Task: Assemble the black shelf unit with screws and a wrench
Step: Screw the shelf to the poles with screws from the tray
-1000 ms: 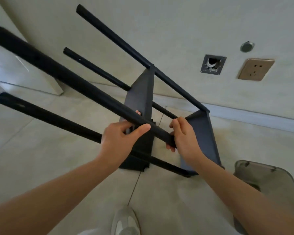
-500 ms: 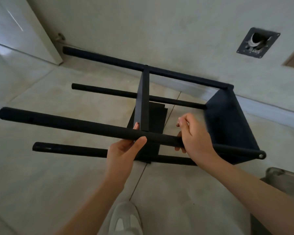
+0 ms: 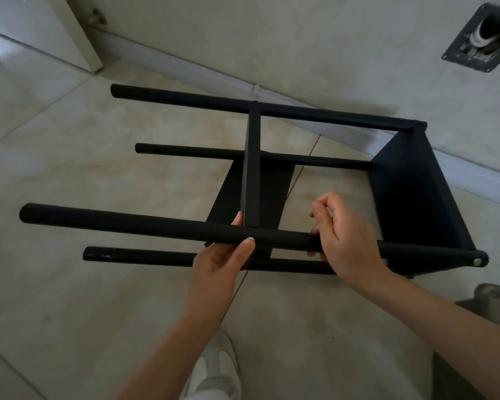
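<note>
The black shelf unit (image 3: 410, 194) lies on its side over the tiled floor, with several round black poles running left to right. One shelf panel (image 3: 251, 180) sits at mid-length and another closes the right end. My left hand (image 3: 223, 261) grips the nearest upper pole (image 3: 127, 223) from below, thumb on its front, right at the middle panel. My right hand (image 3: 344, 238) wraps the same pole a little further right. A screw head (image 3: 478, 261) shows at that pole's right end. No wrench or loose screws are in view.
A wall with a skirting board (image 3: 474, 180) runs behind the unit, with a metal wall plate (image 3: 482, 39) at top right. A white door (image 3: 41, 30) with a doorstop stands top left. A grey bin (image 3: 474, 342) sits at bottom right. My shoe (image 3: 214, 376) is below.
The shelf unit has swung down from a steep tilt to nearly level on its side. Both hands stayed on the near pole.
</note>
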